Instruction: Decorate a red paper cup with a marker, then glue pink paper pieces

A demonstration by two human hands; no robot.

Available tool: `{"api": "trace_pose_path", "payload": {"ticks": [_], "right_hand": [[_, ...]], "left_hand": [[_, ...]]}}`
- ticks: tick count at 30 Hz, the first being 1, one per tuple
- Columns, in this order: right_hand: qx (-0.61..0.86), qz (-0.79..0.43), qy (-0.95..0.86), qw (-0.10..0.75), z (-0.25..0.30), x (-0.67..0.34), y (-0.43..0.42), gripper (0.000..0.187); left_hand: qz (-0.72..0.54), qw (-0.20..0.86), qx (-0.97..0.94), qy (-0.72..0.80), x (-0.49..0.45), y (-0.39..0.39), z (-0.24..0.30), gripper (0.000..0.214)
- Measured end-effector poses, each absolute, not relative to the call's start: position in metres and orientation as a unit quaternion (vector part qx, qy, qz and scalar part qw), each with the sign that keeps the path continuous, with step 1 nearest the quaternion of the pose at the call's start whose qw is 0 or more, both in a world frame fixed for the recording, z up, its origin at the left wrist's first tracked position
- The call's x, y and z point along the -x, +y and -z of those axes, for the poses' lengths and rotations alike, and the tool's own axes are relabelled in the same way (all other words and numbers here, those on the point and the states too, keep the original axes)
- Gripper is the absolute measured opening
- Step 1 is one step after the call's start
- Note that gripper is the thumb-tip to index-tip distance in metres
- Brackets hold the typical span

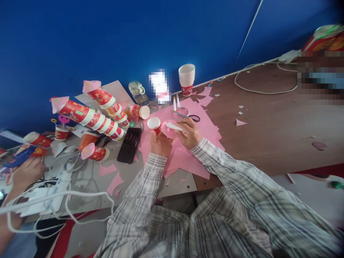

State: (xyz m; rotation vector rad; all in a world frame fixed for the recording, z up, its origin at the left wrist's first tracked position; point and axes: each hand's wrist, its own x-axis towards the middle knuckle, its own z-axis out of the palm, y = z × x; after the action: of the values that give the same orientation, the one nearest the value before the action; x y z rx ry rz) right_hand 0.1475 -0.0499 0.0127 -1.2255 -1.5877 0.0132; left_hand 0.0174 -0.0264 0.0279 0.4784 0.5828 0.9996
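My left hand [160, 144] is closed round a small red paper cup [155, 124] with a white inside, held over the pink paper sheets [188, 161]. My right hand [189, 133] grips a white tube-shaped thing [173, 126], perhaps a glue stick, with its tip against a round pink paper piece [168, 132] beside the cup. Both plaid sleeves reach in from the bottom. Scissors [186, 115] lie just beyond my right hand.
Rows of joined red cups [91, 116] with pink cone tips lie to the left, near a black phone [129, 144]. A cup stack [186, 79] stands at the blue wall. Another person's hand [25, 172] holds a blue tool at the left. White cables [53, 200] trail there.
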Motion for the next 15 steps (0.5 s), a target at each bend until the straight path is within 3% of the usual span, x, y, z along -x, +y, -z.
{"api": "trace_pose_path", "payload": {"ticks": [8,15], "right_hand": [[0.465,0.004,-0.710,0.528,-0.0152,-0.1412,-0.0541,0.025],[0.518,0.017,-0.666,0.537,-0.0157,-0.1495,-0.0505,0.024]], "left_hand": [[-0.501,0.794,-0.218,0.268,-0.0152,-0.0248,-0.0258,0.047],[-0.474,0.809,-0.221,0.268,-0.0149,-0.0237,-0.0255,0.056]]}}
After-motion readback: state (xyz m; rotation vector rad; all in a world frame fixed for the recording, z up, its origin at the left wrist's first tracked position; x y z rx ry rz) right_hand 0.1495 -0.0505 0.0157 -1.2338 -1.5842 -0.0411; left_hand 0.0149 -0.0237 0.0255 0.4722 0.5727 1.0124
